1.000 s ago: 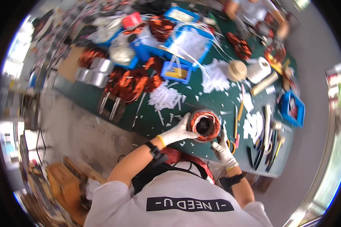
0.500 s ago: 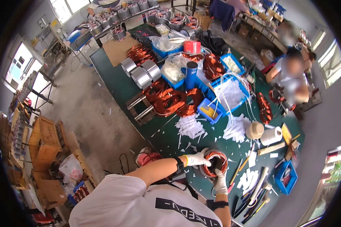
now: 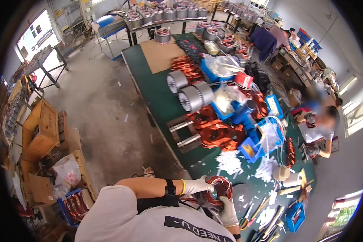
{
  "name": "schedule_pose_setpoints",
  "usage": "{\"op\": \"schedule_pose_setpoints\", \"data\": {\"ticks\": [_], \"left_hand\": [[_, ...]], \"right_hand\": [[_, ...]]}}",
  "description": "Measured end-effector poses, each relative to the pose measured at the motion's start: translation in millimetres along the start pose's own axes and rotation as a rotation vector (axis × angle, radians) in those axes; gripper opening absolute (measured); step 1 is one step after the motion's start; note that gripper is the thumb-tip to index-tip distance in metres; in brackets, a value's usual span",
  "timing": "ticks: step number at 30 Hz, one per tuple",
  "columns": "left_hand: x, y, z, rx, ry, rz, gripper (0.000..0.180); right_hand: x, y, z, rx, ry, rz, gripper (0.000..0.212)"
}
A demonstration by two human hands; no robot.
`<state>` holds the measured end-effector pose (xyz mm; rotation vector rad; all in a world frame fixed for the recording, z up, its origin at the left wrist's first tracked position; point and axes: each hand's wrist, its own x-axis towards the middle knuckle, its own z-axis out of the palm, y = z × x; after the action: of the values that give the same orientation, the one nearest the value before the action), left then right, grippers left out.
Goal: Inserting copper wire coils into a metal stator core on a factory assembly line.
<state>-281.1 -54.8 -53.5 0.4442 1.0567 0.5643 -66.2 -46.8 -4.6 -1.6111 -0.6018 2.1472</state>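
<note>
A motor stator point(image 3: 226, 184) with a ring of red-brown copper windings is held between my two white-gloved hands, close to my body at the table's near edge. My left hand point(image 3: 197, 186) grips its left rim, with the thumb side toward the opening. Around the near right side of the stator curls my right hand point(image 3: 228, 212), fingers at its rim. The stator's lower body is mostly hidden by the hands. Just right of it, a dark round disc point(image 3: 242, 192) lies on the green table point(image 3: 154, 86).
Copper coils point(image 3: 215, 133), bare silver stator cores point(image 3: 190, 99) and blue bins point(image 3: 270, 135) crowd the table's middle. White paper slips point(image 3: 229, 162), a thread cone point(image 3: 292, 180) and a small blue tray point(image 3: 295, 217) lie nearer. A co-worker point(image 3: 320, 131) sits at the right.
Both hands have brought the stator leftward and toward my body, off its earlier spot among the paper scraps. My view has turned left, so the table's contents sit farther right.
</note>
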Motion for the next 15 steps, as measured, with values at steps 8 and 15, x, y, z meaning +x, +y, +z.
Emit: {"op": "schedule_pose_setpoints", "data": {"ticks": [8,15], "left_hand": [[-146.9,-27.1,-172.5,-0.216,0.39,0.233,0.088],[-252.2,8.8,-275.7,-0.458,0.592,0.201,0.061]], "right_hand": [[18.8,-17.4,247.5,-0.332,-0.314,0.001,0.059],[108.7,5.8,385.8,-0.677,-0.521,0.015,0.074]]}}
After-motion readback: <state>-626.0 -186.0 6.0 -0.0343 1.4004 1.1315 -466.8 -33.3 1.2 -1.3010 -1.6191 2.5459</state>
